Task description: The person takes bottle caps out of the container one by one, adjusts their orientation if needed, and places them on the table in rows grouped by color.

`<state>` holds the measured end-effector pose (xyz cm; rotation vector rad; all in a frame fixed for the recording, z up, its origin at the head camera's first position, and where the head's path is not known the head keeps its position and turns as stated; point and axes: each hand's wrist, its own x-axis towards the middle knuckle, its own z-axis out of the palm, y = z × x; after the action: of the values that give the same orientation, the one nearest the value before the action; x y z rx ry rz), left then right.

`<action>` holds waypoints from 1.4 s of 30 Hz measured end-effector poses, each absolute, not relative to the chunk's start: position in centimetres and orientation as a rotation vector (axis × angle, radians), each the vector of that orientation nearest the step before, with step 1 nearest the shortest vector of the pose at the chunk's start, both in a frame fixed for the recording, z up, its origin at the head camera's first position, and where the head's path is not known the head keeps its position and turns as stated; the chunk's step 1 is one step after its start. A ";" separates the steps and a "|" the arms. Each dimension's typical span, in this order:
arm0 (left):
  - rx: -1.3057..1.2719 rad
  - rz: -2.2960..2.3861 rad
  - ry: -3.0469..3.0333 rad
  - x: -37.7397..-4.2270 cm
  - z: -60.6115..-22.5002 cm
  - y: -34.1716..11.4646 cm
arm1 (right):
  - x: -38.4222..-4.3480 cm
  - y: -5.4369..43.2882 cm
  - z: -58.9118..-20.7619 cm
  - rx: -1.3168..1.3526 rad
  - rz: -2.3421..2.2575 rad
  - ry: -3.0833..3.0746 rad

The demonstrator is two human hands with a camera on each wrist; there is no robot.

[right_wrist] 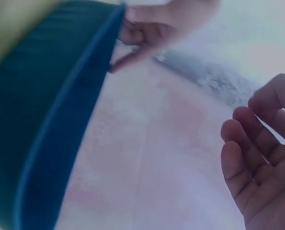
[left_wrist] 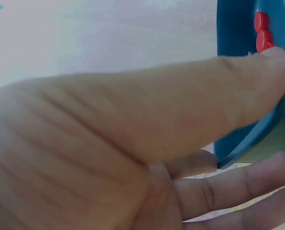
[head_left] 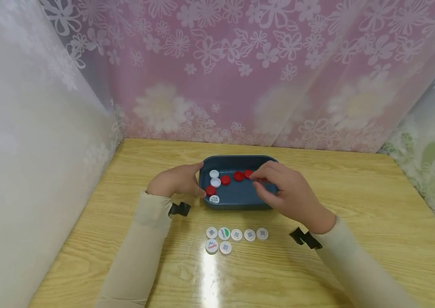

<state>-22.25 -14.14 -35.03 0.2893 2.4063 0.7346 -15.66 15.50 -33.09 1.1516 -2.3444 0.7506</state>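
A dark blue rectangular tub [head_left: 240, 204] stands on the table. My left hand [head_left: 177, 180] grips its left end, with the thumb [left_wrist: 257, 81] at the rim and the other fingers along the outside. Over the tub's right part hovers my right hand [head_left: 284, 192], its fingers loosely bent and nothing seen between them. A red bottle cap [head_left: 248, 174] lies by its fingertips, beside another red cap [head_left: 238, 176]. Farther left inside are a red cap [head_left: 225, 180], white caps [head_left: 215, 182] and a red cap [head_left: 210, 191] near my left thumb.
In front of the tub, several white printed caps [head_left: 236, 235] lie in two rows on the wooden table [head_left: 356, 205]. One has a green mark [head_left: 224, 233]. A pink floral curtain [head_left: 221, 85] hangs behind the table, with pale cloth [head_left: 29, 128] at the left.
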 end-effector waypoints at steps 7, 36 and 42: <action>0.283 0.721 2.383 -22.2 -35.0 -14.2 | -15.9 14.9 -32.5 1.071 0.849 -2.308; 0.280 0.706 2.409 -22.0 -34.9 -14.0 | -19.0 14.6 -30.6 0.846 0.785 -2.521; 0.272 0.679 2.434 -22.1 -34.9 -14.3 | -23.4 11.3 -30.5 1.023 0.447 -2.860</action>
<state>-22.12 -14.26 -34.86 0.2721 2.4344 0.6791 -23.36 11.29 -30.55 1.0232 -2.8604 0.4474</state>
